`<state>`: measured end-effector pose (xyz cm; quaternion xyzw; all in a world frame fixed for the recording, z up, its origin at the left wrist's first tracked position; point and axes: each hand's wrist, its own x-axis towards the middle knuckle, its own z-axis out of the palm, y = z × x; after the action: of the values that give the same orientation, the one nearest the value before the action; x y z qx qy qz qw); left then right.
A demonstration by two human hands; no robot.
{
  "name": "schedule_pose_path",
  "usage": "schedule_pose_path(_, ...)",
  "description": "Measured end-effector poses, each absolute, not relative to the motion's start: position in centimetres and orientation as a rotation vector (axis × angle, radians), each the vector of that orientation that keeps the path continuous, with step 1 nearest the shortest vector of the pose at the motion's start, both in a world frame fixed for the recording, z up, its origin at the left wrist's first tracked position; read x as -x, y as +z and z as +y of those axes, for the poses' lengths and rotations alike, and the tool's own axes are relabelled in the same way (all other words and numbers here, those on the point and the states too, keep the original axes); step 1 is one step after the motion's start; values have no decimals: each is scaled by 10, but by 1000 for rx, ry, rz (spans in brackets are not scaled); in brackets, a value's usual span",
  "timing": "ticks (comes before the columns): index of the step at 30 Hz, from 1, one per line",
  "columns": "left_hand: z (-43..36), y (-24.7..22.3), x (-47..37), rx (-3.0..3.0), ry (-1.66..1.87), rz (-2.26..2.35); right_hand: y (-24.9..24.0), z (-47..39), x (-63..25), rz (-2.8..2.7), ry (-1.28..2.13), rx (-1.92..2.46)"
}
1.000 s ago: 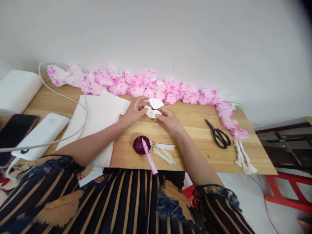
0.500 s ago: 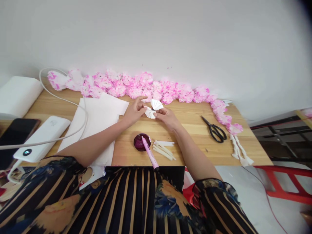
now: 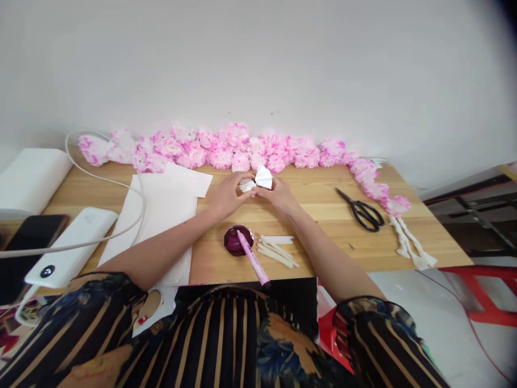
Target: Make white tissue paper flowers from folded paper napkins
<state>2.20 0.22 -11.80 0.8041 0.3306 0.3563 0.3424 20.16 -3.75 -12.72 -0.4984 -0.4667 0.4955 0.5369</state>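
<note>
Over the middle of the wooden table, a pleated white paper bow (image 3: 264, 178), pinched at its dark centre, is held between both hands. My left hand (image 3: 231, 193) grips its left side with the fingers bent around it. From the right, my right hand (image 3: 281, 195) holds the lower edge, thumb toward the centre. Closer to me, a pink marker (image 3: 254, 260) rests across a small dish of dark purple liquid (image 3: 233, 241). Several thin white sticks (image 3: 278, 250) lie beside the dish.
A garland of pink and white paper flowers (image 3: 220, 151) runs along the wall. Black scissors (image 3: 361, 211) lie at the right. White paper sheets (image 3: 155, 207) are at the left, near a white power bank (image 3: 72, 242), a dark phone (image 3: 30, 240) and a looping cable (image 3: 103, 180).
My left fingers, raised and spread before, have closed in around the bow's left side. The bow has turned slightly in my hands. The view has shifted a little.
</note>
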Motion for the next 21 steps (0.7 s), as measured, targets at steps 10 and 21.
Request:
schedule_pose_path(10,3,-115,-19,-2134,842,1014,-95,-44,-233,-1790,470,1286)
schedule_pose_path(21,2,-115,-19,-2273,785,993,-112,-37,-234,-2218,64,1348)
